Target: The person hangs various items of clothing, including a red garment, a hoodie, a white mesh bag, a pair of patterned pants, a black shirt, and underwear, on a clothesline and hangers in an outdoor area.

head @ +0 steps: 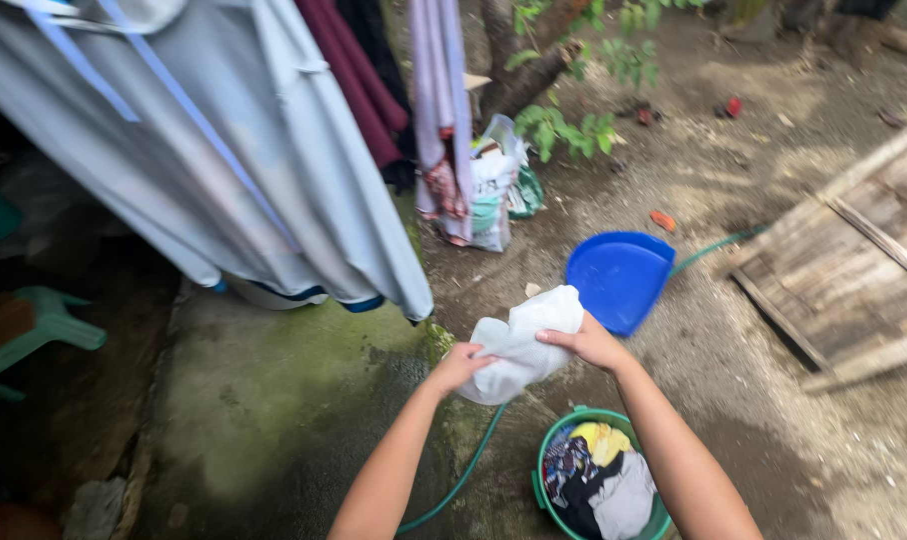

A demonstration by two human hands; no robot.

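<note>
Head view shows me both hands raised over the ground, gripping one bunched white cloth (522,343) between them. My left hand (461,365) is curled tight around the lower left end of the cloth, fingers wrapped into the fabric. My right hand (591,343) is clamped over the upper right part, fingers folded down across the top of the bundle, so neither hand is spread at all. The cloth hangs in the air between the two grips, above and a little left of a green bucket (547,458).

That bucket sits on the ground right under my right forearm and holds a heap of mixed laundry (599,480), with yellow, dark and pale grey pieces. A green hose (471,470) runs along the ground past the bucket's left side. Beyond the cloth lies a blue plastic lid (620,278), flat on the dirt. To the right of it rests a weathered wooden pallet (846,275). At upper left, pale blue sheets (224,160) hang down, with maroon and pinkish garments (441,110) hanging behind them. A green plastic stool (34,335) stands at the far left.
</note>
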